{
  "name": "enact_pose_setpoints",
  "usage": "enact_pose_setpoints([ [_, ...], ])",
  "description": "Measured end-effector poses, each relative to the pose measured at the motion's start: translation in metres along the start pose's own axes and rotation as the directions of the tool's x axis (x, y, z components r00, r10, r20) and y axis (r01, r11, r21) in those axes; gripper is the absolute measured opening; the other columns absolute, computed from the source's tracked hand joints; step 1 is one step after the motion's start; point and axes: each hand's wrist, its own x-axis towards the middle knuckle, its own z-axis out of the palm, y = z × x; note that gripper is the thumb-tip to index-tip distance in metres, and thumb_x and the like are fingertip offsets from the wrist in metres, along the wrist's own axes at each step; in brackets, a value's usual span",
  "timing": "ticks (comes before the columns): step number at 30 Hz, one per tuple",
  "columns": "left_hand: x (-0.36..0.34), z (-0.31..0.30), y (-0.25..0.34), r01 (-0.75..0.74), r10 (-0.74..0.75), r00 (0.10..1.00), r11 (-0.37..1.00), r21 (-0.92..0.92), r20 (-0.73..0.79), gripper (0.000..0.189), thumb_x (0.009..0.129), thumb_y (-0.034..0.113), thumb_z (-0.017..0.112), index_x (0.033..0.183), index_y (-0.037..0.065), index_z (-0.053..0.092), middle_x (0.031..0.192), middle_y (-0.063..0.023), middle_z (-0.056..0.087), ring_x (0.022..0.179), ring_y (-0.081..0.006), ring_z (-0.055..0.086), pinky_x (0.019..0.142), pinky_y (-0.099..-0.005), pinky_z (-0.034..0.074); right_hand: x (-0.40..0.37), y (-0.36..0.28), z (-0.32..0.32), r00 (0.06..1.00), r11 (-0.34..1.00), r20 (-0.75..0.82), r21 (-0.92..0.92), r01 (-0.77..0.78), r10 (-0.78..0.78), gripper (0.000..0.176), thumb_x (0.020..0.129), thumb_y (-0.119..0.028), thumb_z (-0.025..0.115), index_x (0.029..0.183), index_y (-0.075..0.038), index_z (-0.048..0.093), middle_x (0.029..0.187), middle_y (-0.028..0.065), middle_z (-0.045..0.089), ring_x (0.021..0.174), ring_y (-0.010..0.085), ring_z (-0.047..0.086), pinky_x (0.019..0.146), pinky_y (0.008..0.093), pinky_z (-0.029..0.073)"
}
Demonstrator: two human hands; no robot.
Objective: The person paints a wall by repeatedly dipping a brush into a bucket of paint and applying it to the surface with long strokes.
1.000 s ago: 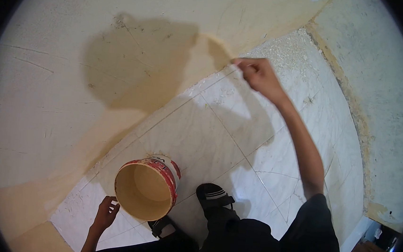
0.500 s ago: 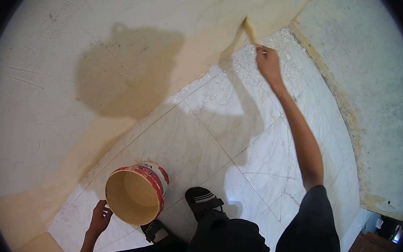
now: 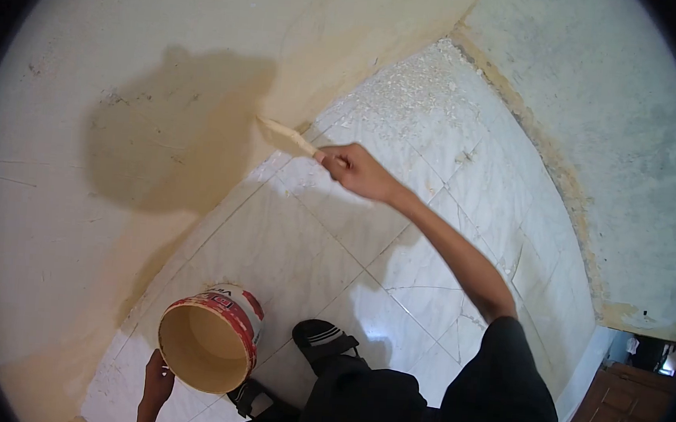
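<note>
My right hand (image 3: 357,171) is closed round the handle of a paintbrush (image 3: 287,135) with cream-coloured bristles. The brush reaches left to the lower part of the wall (image 3: 238,112), its tip overlapping the wall's shadowed area. At lower left my left hand (image 3: 158,381) has its fingers curled at the rim of a paint bucket (image 3: 249,315). The bucket is tilted so its mouth faces me, showing a cream-coated inside. Its outside is white and red with paint drips.
White floor tiles (image 3: 311,248) run along the wall, with pale flakes (image 3: 411,90) scattered near the corner. A second wall (image 3: 592,112) rises at right, its base stained. My sandalled foot (image 3: 324,341) is beside the bucket. A brown wooden door (image 3: 616,411) stands at lower right.
My right hand and the brush have swept left and nearer to me along the wall, away from the corner. The left hand keeps its place at the bucket; the view has shifted slightly.
</note>
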Motion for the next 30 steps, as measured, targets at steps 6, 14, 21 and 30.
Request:
enact_pose_setpoints([
  [6, -0.017, -0.003, -0.021, 0.015, -0.015, 1.0, 0.997, 0.081, -0.001, 0.028, 0.082, -0.002, 0.053, 0.11, 0.002, 0.05, 0.097, -0.0081, 0.059, 0.076, -0.0169, 0.06, 0.061, -0.0287, 0.048, 0.052, 0.022, -0.092, 0.998, 0.92, 0.03, -0.387, 0.061, -0.054, 0.021, 0.085, -0.011, 0.05, 0.096, 0.001, 0.064, 0.066, 0.0171, 0.059, 0.058, 0.0184, 0.054, 0.058, 0.0342, 0.044],
  [14, -0.002, 0.001, -0.001, -0.07, 0.069, 0.997, 0.997, 0.028, 0.033, 0.033, 0.082, -0.003, 0.051, 0.115, 0.002, 0.05, 0.099, -0.0067, 0.06, 0.082, -0.0153, 0.06, 0.063, -0.0273, 0.048, 0.057, 0.083, -0.162, 0.793, 0.842, -0.605, -0.463, -0.278, -0.071, 0.027, 0.085, -0.018, 0.052, 0.085, 0.005, 0.066, 0.072, 0.0258, 0.061, 0.071, 0.0371, 0.064, 0.065, 0.0423, 0.05],
  [21, -0.004, 0.004, 0.007, -0.025, 0.026, 0.996, 1.0, -0.013, 0.083, 0.035, 0.084, -0.004, 0.047, 0.118, 0.0, 0.052, 0.109, -0.0106, 0.062, 0.098, -0.0184, 0.058, 0.077, -0.031, 0.048, 0.081, 0.053, -0.085, 0.66, 0.885, -0.737, -0.393, -0.247, -0.143, 0.025, 0.081, -0.013, 0.051, 0.07, 0.008, 0.061, 0.073, 0.0304, 0.058, 0.073, 0.0443, 0.06, 0.065, 0.0492, 0.049],
  [30, 0.005, 0.008, -0.014, 0.116, -0.119, 0.954, 0.993, 0.026, 0.276, 0.037, 0.092, 0.013, 0.05, 0.126, -0.002, 0.048, 0.119, -0.014, 0.058, 0.112, -0.0231, 0.052, 0.094, -0.0346, 0.042, -0.004, -0.03, 0.018, 0.994, 0.986, -0.078, -0.141, -0.09, 0.079, 0.021, 0.089, -0.017, 0.052, 0.086, 0.002, 0.061, 0.071, 0.027, 0.057, 0.064, 0.0419, 0.056, 0.06, 0.0448, 0.045],
])
